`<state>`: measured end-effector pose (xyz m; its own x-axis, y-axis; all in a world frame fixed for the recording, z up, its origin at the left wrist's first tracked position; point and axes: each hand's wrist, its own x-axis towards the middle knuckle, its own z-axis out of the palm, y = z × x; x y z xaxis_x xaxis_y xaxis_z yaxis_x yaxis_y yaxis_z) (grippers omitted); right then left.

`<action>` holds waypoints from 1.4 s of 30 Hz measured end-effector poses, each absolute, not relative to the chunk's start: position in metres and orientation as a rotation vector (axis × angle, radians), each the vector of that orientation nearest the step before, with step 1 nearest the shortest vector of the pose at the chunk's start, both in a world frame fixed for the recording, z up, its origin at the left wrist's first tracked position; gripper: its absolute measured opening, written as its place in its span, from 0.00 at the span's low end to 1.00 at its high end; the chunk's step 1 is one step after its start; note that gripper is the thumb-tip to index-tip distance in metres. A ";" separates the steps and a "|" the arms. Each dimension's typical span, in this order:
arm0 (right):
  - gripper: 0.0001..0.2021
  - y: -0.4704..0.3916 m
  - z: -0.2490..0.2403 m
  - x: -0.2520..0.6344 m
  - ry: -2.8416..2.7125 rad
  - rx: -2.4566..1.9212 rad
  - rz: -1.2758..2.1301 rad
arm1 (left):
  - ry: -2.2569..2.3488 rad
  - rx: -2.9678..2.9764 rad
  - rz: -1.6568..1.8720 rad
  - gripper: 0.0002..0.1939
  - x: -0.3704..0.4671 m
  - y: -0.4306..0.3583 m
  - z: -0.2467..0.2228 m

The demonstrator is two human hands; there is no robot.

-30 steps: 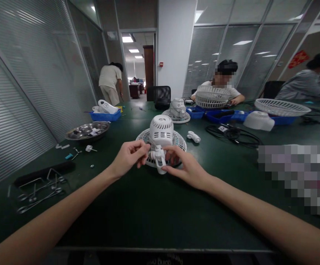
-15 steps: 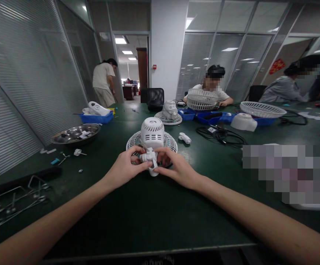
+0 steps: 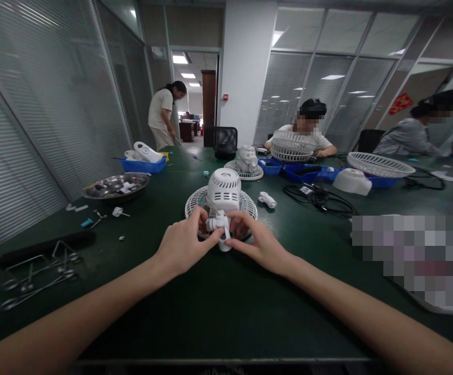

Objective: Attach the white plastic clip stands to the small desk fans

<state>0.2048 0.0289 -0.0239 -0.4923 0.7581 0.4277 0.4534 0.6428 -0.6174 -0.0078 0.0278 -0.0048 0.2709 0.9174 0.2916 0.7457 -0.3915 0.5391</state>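
Observation:
A white fan motor housing (image 3: 224,188) with slots stands on a round white fan grille (image 3: 193,203) in front of me. At its near side is a white plastic fan neck joint (image 3: 219,223), with a short tubular end (image 3: 223,245) pointing towards me. My left hand (image 3: 187,238) grips the joint from the left, thumb at its front. On the other side my right hand (image 3: 256,240) pinches it between thumb and fingers. Some fingertips are hidden behind the joint. Whether it is fastened to the housing I cannot tell. A loose white plastic piece (image 3: 267,200) lies just beyond my right hand.
At left are a metal bowl (image 3: 117,188) of small parts, a blue tray (image 3: 144,164) and a wire-and-black-bar item (image 3: 42,260). Black cables (image 3: 323,200) lie at right, near a white cover (image 3: 352,181). Another motor (image 3: 246,159) stands behind. Co-workers are around the table.
The whole view has shifted, so things appear farther right and slightly lower. Both hands keep their hold on the joint, with hardly any change in finger position.

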 end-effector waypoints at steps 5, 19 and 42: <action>0.22 0.027 -0.023 0.202 -2.191 -0.931 0.570 | 1.500 2.413 0.866 0.23 -0.011 0.024 0.004; 0.24 0.028 -0.023 0.205 -2.227 -0.929 0.597 | 0.892 1.708 0.477 0.23 -0.015 0.053 -0.018; 0.23 0.025 -0.021 0.205 -2.222 -0.934 0.635 | 0.916 1.843 0.649 0.29 -0.011 0.040 -0.016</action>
<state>0.2048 0.0253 -0.0210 -0.5442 0.7542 0.3675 0.4461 0.6312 -0.6345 -0.0112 0.0402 -0.0163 0.5790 0.8140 0.0458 0.3130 -0.2738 0.9094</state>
